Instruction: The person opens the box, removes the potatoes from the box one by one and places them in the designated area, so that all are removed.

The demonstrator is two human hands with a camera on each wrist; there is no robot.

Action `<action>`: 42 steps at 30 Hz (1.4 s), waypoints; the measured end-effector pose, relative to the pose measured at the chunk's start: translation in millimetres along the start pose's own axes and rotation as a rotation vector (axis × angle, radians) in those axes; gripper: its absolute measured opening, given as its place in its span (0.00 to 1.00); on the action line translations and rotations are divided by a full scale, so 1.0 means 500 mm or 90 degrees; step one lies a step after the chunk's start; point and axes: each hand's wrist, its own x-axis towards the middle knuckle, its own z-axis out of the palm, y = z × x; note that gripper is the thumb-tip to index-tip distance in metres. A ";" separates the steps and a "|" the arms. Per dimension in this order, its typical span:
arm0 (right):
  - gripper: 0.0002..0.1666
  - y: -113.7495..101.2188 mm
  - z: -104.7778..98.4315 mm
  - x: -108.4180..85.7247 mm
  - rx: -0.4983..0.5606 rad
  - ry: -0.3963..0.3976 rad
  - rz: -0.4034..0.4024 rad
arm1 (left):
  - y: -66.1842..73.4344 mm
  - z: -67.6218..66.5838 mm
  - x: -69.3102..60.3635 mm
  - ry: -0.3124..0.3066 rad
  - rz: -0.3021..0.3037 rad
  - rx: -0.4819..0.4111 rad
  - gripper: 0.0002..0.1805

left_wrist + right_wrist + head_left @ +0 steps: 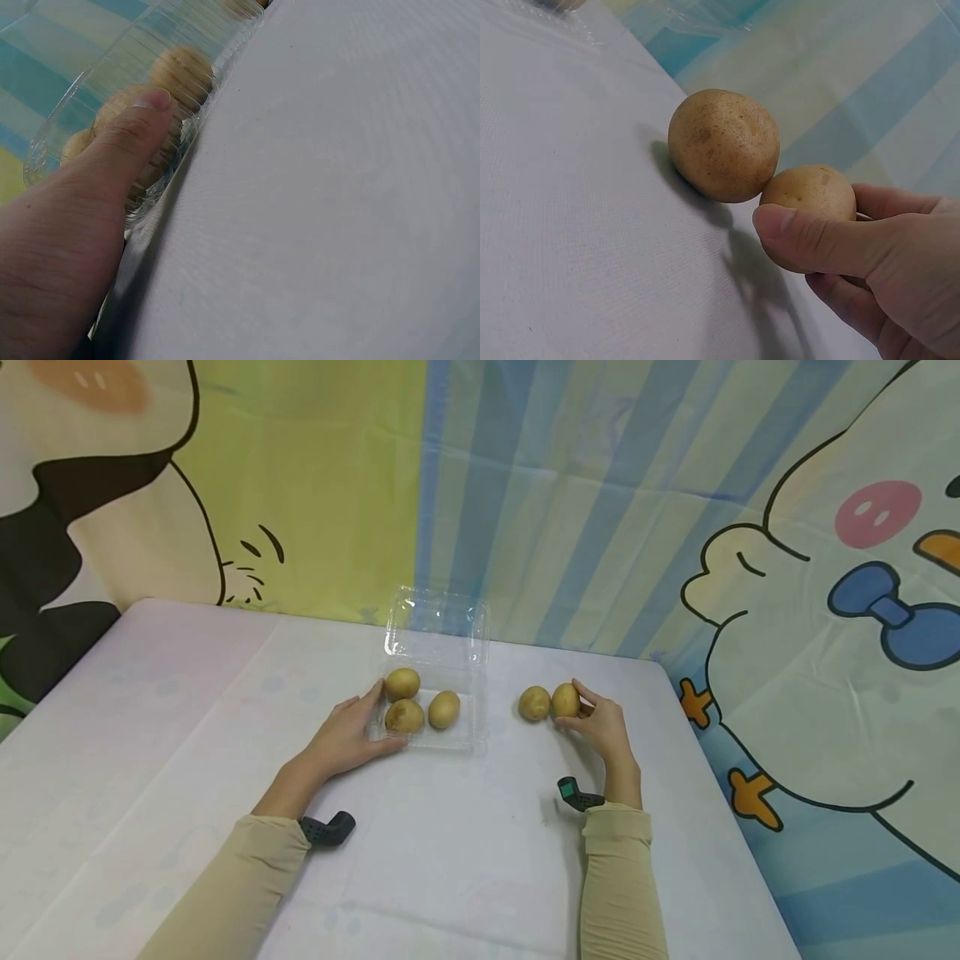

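In the middle of the head view, grips the left side of a clear plastic container (442, 744) with the left hand (341, 735), thumb along the front wall and fingers along the side. Contains three pieces: an upper-left potato (402, 683), a brown-patched potato (404, 717) just below it, and a right-hand potato (444, 709). Opens at the back, with the clear lid (438, 627) raised before a striped backdrop (517, 527). Right of centre, pinches a small potato (565, 700) between thumb and fingers of the right hand (603, 727); cannot tell whether lifted or resting. Just to its left, touching or nearly so, a rounder potato (534, 703) on the white tabletop (450, 843). At the upper left of the left wrist view, shows the thumb flat against the ridged wall, other fingers hidden. At the lower right of the right wrist view, shows the thumb across the near face of the pinched piece.
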 end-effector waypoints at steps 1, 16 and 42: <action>0.48 0.001 0.000 0.000 0.000 0.000 0.000 | 0.001 0.000 0.000 -0.001 -0.001 -0.001 0.62; 0.49 0.004 0.002 -0.001 -0.018 -0.012 0.009 | 0.002 -0.001 -0.001 -0.005 -0.009 -0.005 0.63; 0.46 0.004 0.001 0.003 -0.073 -0.046 0.005 | -0.001 0.001 0.001 -0.008 -0.006 0.005 0.63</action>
